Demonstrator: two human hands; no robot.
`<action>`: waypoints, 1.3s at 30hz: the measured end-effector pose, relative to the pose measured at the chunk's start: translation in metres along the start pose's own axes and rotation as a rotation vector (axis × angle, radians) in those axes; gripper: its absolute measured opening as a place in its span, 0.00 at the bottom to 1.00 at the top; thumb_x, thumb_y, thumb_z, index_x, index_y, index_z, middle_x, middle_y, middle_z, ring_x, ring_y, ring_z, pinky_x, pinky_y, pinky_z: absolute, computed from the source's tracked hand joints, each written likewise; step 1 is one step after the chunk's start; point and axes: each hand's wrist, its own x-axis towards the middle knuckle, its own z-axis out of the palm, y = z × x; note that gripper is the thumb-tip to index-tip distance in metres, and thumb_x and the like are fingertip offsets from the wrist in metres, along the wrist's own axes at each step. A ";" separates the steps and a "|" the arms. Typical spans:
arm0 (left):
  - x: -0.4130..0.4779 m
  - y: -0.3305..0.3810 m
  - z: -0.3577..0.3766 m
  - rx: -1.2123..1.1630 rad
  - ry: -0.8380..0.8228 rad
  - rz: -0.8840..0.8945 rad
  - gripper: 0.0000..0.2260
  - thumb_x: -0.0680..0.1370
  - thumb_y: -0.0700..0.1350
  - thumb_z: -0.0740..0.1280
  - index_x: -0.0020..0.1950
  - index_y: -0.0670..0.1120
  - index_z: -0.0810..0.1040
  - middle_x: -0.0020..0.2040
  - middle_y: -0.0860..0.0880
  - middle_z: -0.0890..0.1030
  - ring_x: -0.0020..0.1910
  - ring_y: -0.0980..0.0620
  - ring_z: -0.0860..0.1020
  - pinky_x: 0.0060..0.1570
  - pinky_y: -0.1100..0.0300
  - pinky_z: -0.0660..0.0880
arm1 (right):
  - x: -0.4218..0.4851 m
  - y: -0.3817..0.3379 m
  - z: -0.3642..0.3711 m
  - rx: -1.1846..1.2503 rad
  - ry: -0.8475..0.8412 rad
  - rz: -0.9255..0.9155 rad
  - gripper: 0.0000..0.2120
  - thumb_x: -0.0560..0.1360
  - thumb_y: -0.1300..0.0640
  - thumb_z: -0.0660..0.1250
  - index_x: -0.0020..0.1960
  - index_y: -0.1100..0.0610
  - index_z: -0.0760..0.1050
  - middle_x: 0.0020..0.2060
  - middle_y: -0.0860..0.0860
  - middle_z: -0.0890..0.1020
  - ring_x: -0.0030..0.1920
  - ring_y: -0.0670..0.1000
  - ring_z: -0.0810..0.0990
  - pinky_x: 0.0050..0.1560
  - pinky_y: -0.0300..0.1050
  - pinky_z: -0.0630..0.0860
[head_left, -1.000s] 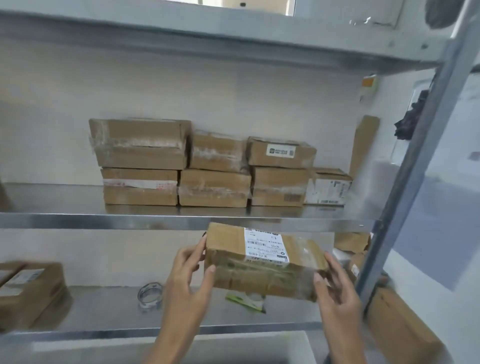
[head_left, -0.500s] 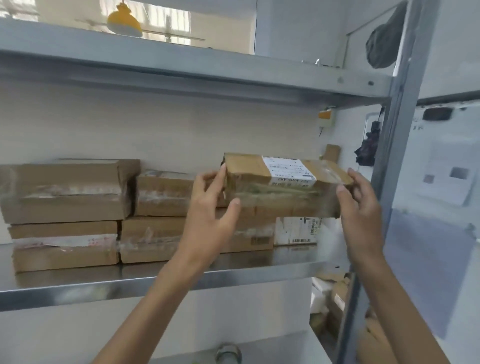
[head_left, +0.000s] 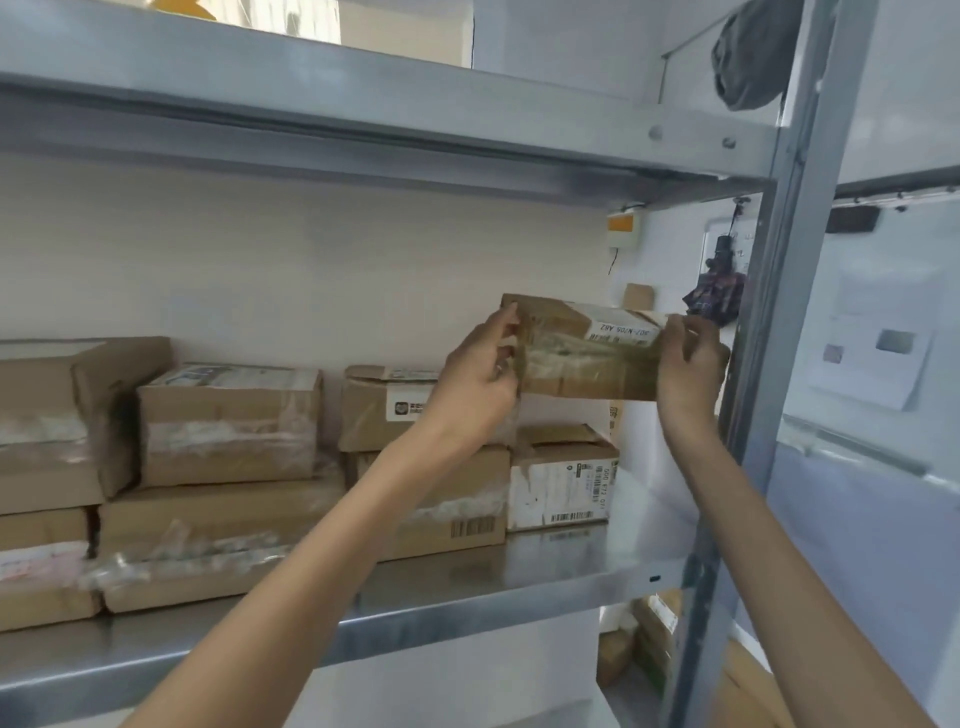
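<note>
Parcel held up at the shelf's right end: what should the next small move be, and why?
Probably lower the parcel straight down onto the low box at the row's right end. The left hand and right hand grip its ends in the air just above that box, the only spot in the row not stacked two high.

both hands (head_left: 480, 384) grip parcel (head_left: 587, 358), above shelf (head_left: 545, 577)
</note>
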 end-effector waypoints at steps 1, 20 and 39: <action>0.003 -0.001 0.006 0.014 -0.017 -0.001 0.28 0.79 0.34 0.56 0.78 0.53 0.58 0.72 0.50 0.68 0.68 0.52 0.70 0.68 0.53 0.69 | 0.004 0.005 0.003 0.022 0.034 0.017 0.17 0.79 0.44 0.56 0.61 0.54 0.71 0.56 0.55 0.74 0.57 0.53 0.75 0.61 0.51 0.72; 0.011 -0.017 0.038 0.485 0.021 -0.090 0.18 0.82 0.40 0.54 0.70 0.47 0.71 0.63 0.45 0.77 0.64 0.46 0.72 0.67 0.50 0.68 | 0.011 0.043 0.011 -0.100 0.091 0.018 0.16 0.80 0.56 0.58 0.66 0.60 0.66 0.61 0.53 0.72 0.58 0.51 0.71 0.49 0.40 0.65; 0.007 -0.024 0.014 0.764 0.015 0.029 0.11 0.81 0.42 0.61 0.64 0.45 0.74 0.58 0.48 0.80 0.56 0.46 0.76 0.55 0.50 0.74 | -0.004 0.065 0.015 -0.053 -0.101 -0.034 0.16 0.79 0.52 0.60 0.64 0.57 0.69 0.60 0.54 0.73 0.53 0.46 0.71 0.47 0.30 0.62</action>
